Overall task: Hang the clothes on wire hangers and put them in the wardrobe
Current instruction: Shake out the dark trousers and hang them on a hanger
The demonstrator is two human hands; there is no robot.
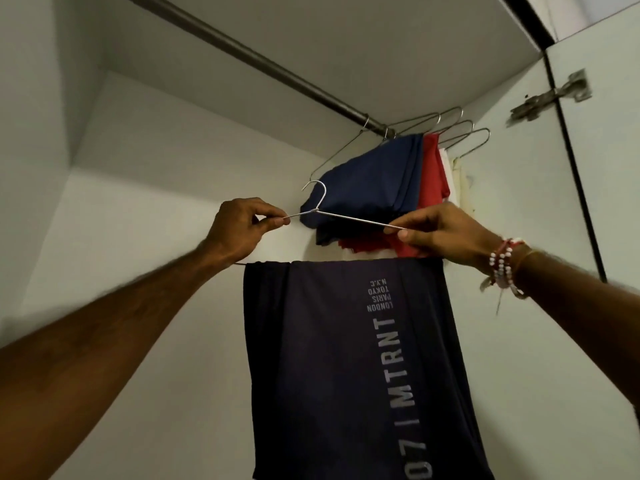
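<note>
I look up into a white wardrobe. A wire hanger (346,217) is held up below the metal rail (263,65), its hook free in the air. My left hand (239,230) pinches the hanger's left shoulder wire. My right hand (446,233) pinches the right shoulder wire. A dark navy garment (329,358) with grey lettering is folded over the hanger's bottom bar and hangs down. Behind it, a navy garment (374,181), a red one (433,174) and a pale one (448,168) hang on wire hangers at the rail's right end.
The rail runs diagonally from upper left to the right side wall. A door hinge (550,98) sits on the wardrobe's right panel, next to the open door (609,168). The back wall (156,202) lies to the left of the hung clothes.
</note>
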